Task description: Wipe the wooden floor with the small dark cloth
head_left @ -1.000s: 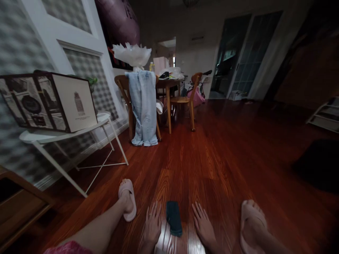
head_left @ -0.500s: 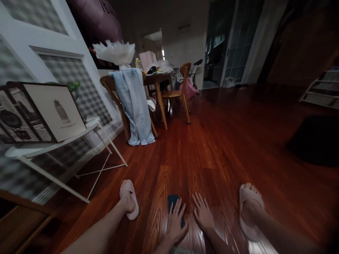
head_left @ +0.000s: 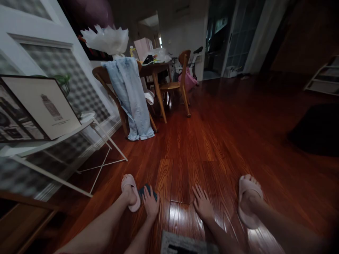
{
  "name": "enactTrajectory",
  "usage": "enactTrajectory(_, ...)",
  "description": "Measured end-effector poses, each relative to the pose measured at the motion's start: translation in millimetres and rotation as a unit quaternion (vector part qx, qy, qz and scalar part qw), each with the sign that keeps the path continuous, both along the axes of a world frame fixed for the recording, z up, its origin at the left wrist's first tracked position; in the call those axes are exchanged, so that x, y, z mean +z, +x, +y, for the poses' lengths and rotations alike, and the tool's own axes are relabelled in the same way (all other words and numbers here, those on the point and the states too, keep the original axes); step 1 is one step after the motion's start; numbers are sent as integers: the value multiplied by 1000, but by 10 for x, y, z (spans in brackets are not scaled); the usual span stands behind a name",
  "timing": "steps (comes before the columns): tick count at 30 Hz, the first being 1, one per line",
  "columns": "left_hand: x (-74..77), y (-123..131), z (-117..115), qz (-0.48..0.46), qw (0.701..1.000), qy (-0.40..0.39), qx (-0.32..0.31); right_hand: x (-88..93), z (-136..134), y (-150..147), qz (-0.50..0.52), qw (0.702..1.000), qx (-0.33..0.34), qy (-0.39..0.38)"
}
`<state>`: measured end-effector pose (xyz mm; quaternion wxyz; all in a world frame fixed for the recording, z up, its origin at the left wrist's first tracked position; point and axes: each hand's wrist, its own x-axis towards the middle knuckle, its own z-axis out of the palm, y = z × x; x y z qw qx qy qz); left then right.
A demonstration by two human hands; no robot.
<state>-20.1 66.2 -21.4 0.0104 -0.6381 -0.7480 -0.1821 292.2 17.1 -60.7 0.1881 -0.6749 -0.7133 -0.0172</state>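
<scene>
Step in hand, I judge: handling small dark teal folded cloth (head_left: pixel 155 194) on glossy red-brown wooden floor (head_left: pixel 182 169), lower centre-left of frame, just beside pale pink slipper (head_left: pixel 129 180). My left hand (head_left: pixel 150 206) lies over cloth, fingers outstretched; pinching or only pressing, I cannot tell. My right hand (head_left: pixel 203 206), lower centre, rests flat, fingers straight, nothing held. Next move calls for keeping fingers clear of slipper. Tiny caption under tower on white printed panel (head_left: pixel 31 102), left edge: unreadable.

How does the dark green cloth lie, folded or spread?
Cannot tell: the left hand covers much of the cloth, leaving only edges visible.
</scene>
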Motion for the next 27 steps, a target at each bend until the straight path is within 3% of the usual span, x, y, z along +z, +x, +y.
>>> enactTrajectory(3,-62,428,-311,1,997,-17,-76,26,-3,-7,1,1000,1,0)
enactTrajectory(7,-75,1016,-653,-17,950,-69,-304,56,-12,-20,-2,1000,-2,-5)
enactTrajectory(9,-50,1105,-663,-24,919,-86,-384,59,-14,-24,-7,1000,-5,-5)
enactTrajectory(11,-14,1002,-534,-17,900,-96,-425,55,-12,-22,-9,1000,-6,-5)
enactTrajectory(14,38,569,-184,13,920,-97,-380,37,-6,-13,-5,1000,-5,-7)
enactTrajectory(17,61,60,106,25,978,-70,-194,18,1,-7,-3,1000,-4,-6)
enactTrajectory(20,42,-180,136,27,994,-55,-93,18,5,-8,-3,1000,-4,-5)
enactTrajectory(22,13,-87,6,31,995,-53,-81,35,4,-10,-2,1000,-5,-7)
enactTrajectory(24,-15,185,-201,32,991,-58,-115,59,0,-11,-2,1000,-1,-12)
enactTrajectory(27,-15,710,-526,17,960,-86,-268,92,-10,-17,-3,1000,1,-17)
